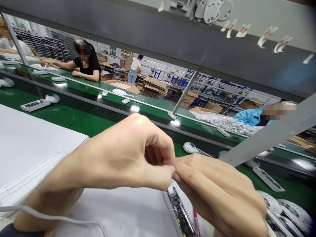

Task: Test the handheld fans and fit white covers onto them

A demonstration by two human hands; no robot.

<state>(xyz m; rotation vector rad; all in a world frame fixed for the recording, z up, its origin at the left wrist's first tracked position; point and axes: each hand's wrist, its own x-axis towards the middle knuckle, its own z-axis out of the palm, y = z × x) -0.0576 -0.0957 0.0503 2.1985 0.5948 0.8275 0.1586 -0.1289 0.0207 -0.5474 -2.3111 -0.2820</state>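
Note:
My left hand is closed in a pinch, its thumb and index fingertips pressed together. Right against those fingertips is my right hand, also closed, with most of its fingers hidden behind its back. Whatever the two hands pinch between them is too small or covered to make out. Just under the fingertips lies a slim white device with its housing uncovered, so that a dark circuit board shows. Its upper end is hidden by my hands. The white work surface spreads below my left hand.
A grey cable crosses by my left wrist. Round-headed white devices are piled at right. Others, like this one, lie along the green conveyor belt. A slanted post and an overhead shelf frame the space. Co-workers sit opposite.

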